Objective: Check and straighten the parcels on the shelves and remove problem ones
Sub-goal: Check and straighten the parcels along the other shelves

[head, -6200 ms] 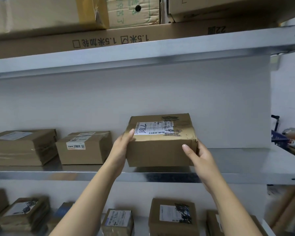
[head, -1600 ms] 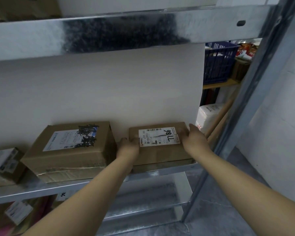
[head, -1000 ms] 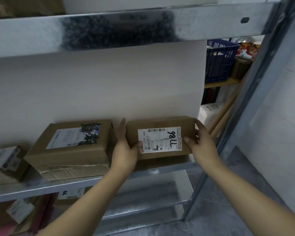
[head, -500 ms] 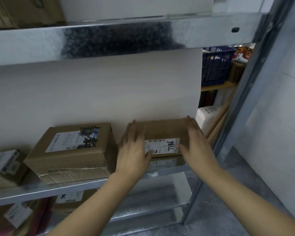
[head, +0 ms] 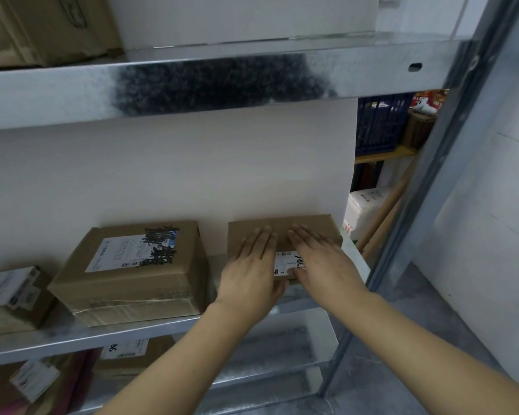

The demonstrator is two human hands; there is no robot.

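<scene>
A: How are the hands sitting on that small parcel (head: 282, 230)?

B: Both are lying flat on its top, fingers straight and holding nothing. The left hand (head: 250, 272) is covering the left half and the right hand (head: 322, 265) the right half, with the label (head: 285, 263) showing between them.

A: Where is the parcel lying?

B: It is sitting at the right end of the shelf (head: 102, 336), seemingly back against the white panel (head: 192, 175). It is near the larger parcel (head: 132, 271) but apart from it.

A: What is making this step go well?

B: I'd say pressing evenly with both palms and nudging it square to the panel, without sliding it off the open right end.
</scene>
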